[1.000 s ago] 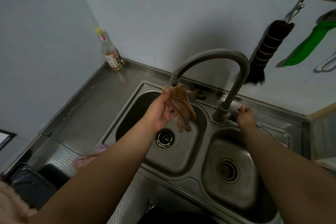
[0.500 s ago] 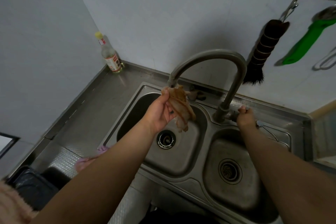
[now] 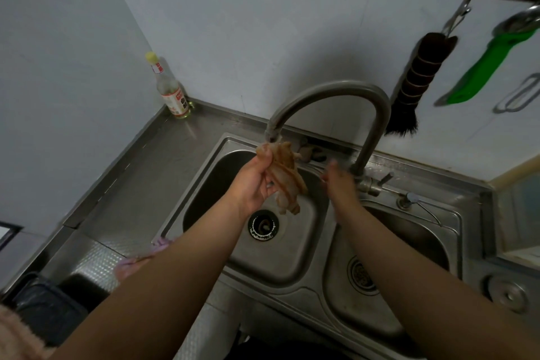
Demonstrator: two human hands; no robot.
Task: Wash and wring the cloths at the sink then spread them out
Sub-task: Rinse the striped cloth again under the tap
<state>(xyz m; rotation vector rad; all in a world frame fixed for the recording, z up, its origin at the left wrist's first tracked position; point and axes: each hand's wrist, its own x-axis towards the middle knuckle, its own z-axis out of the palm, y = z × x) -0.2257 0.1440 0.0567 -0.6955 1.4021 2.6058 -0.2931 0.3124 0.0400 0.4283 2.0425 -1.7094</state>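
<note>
One bunched brown wet cloth (image 3: 285, 177) gripped in left hand (image 3: 253, 184), fingers curled round its upper part, directly under spout of curved steel tap (image 3: 336, 90), above left basin of double steel sink (image 3: 204, 166). Long axis near vertical, top end touching spout, free end hanging toward drain (image 3: 263, 225). Right hand (image 3: 340, 183) blurred, fingers extended, holding nothing, just left of tap base, apart from cloth. Pink cloth (image 3: 137, 260) on counter at sink's near-left corner, partly hidden by left forearm. Glass bottle (image 3: 171, 89) in counter's far-left corner.
</note>
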